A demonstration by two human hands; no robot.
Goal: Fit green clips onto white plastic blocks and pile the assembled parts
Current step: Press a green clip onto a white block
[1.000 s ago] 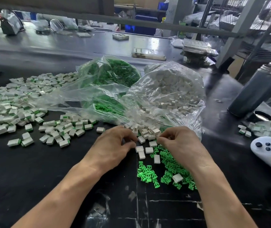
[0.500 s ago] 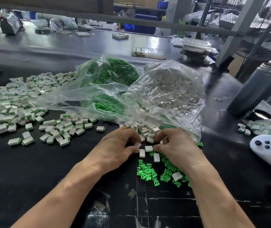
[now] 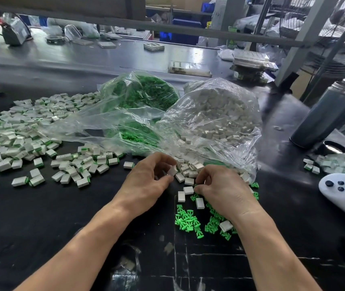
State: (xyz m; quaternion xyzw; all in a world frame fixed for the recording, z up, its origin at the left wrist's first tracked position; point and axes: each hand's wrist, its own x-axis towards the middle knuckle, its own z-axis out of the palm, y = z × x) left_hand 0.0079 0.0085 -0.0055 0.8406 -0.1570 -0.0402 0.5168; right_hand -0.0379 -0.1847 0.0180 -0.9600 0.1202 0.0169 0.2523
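My left hand (image 3: 146, 181) pinches a white plastic block (image 3: 172, 170) between thumb and fingertips, just above the black table. My right hand (image 3: 224, 190) lies over the loose green clips (image 3: 188, 221), its fingers curled down onto them; whether it holds a clip is hidden. Several loose white blocks (image 3: 188, 190) lie between the two hands. A wide pile of assembled white-and-green parts (image 3: 20, 139) spreads over the left of the table. Behind the hands stand a clear bag of white blocks (image 3: 219, 114) and a clear bag of green clips (image 3: 144, 93).
A dark metal flask (image 3: 326, 114) stands at the right, with a white controller (image 3: 343, 194) and a small bag of assembled parts (image 3: 343, 164) near it. Trays and boxes sit on the far grey bench (image 3: 104, 59). A metal frame post (image 3: 297, 38) rises at the back right.
Both hands have shifted slightly left and away from me. My left hand has lifted a white block out of the loose ones, while the right fingers have dropped onto the green clips.
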